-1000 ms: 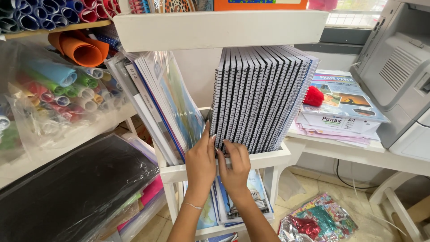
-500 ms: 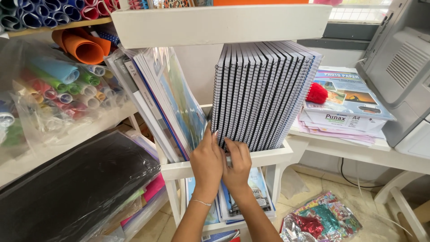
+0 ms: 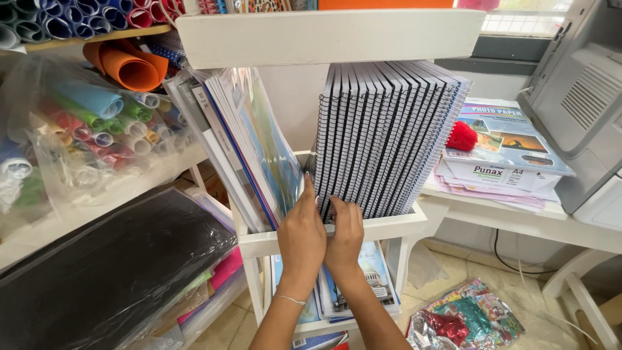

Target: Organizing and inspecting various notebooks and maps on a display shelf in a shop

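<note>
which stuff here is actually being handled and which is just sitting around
In hand:
- left hand
- right hand
- spiral notebooks
- white shelf

Lying about:
- paper rolls
- paper ream
- printer
- black sheets
- foil bag

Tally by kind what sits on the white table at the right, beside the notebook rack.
Photo paper packs: 1
Red pom-poms: 1
Printers: 1
Loose paper stacks: 1
Total: 4
</note>
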